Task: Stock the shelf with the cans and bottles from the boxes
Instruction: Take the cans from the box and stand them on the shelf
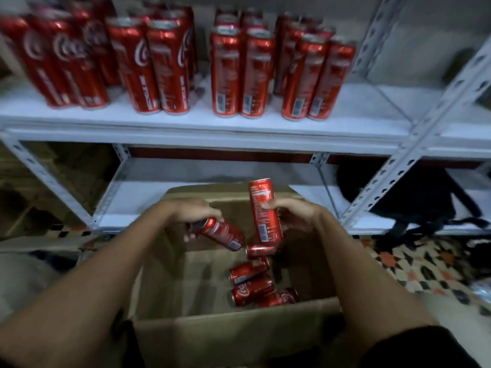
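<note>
Red cans (164, 67) upright along the white shelf (202, 128), left hand (192, 212) gripping a tilted can (221, 233) over the cardboard box (233, 333) — loose cans (251, 284) lying inside — right hand (295, 212) clasping an upright can (264, 212), black bag (419, 197) on the lower shelf.

Bare forearms; right sleeve (414, 346) looks black, pushed up

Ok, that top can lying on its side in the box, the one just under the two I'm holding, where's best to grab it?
Grip the lying can round its middle, coming straight down from above. It lies on its side, so its curved wall faces up, while other loose cans crowd the near side. Both the left hand and the right hand already hold cans, so probably shelve one first.
</note>
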